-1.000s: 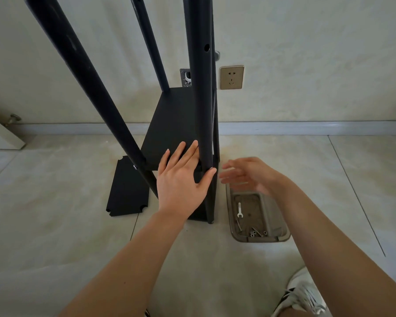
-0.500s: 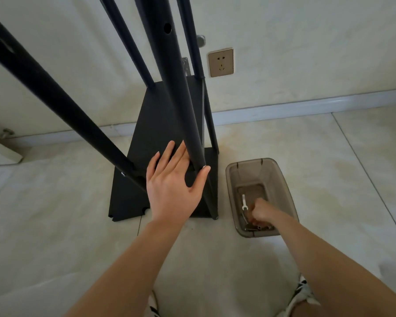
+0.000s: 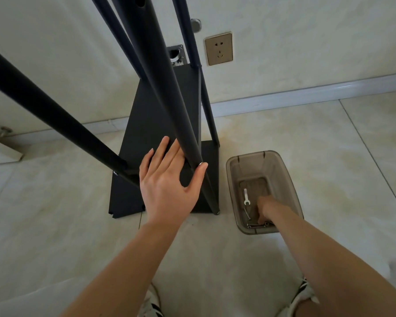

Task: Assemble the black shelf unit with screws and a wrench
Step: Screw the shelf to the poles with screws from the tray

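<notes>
Four black posts rise from the shelf (image 3: 162, 115), which stands on the floor (image 3: 329, 156) against the wall; it looks stiff, tall and tippy, best steadied low on a post. The left hand (image 3: 167, 186) does so, its grip open around the near post (image 3: 169, 92). In the bin (image 3: 284, 165) beside it lie a wrench (image 3: 246, 196) and screws (image 3: 257, 224); the right hand (image 3: 264, 208) reaches in, grip hidden, cannot tell.

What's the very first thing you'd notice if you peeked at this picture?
The tall black shelf unit fills the middle, its dark poles shooting up toward the camera. The left hand rests open against one pole above the floor. To the right, the right hand reaches into a clear plastic bin beside a small silver wrench.
</notes>
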